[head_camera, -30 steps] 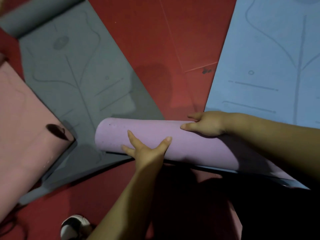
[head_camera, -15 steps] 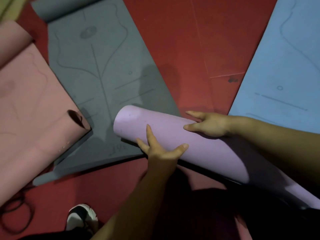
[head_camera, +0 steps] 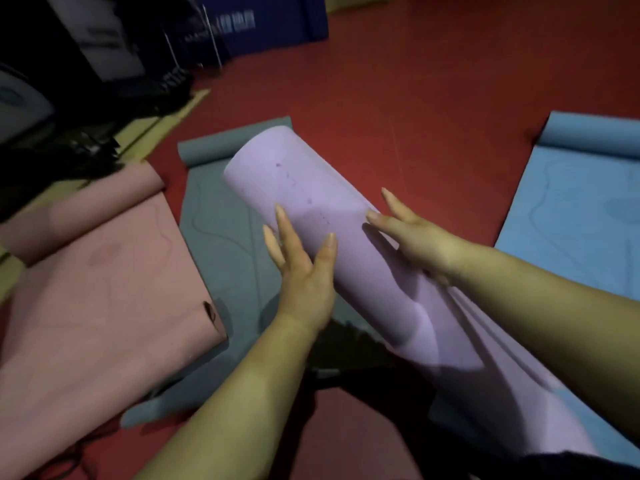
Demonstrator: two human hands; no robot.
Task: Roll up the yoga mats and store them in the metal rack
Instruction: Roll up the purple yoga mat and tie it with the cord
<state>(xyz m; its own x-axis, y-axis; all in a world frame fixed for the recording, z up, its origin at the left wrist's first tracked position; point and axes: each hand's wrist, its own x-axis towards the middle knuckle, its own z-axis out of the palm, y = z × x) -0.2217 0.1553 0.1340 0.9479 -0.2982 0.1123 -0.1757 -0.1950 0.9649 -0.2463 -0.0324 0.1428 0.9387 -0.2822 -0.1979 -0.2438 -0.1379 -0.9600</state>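
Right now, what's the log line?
rolled lilac foam yoga mat: unstored | left hand: flat against it | right hand: flat against it

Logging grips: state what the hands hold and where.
The left hand and right hand press flat against opposite sides of the rolled purple mat, about mid-length.

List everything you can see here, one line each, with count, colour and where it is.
purple mat: one, lilac, rolled, centre, far end pointing up-left
grey mat: one, grey, spread under the roll, far end curled
pink mat: one, pink, spread at left, both ends curled
blue mat: one, light blue, spread at right, far end curled
floor: one, red, beneath everything
dark blue panel: one, navy, top centre, blurred
dark clutter: count unclear, black, top left
left hand: one, straight fingers on the roll's left side
right hand: one, straight fingers on the roll's right side
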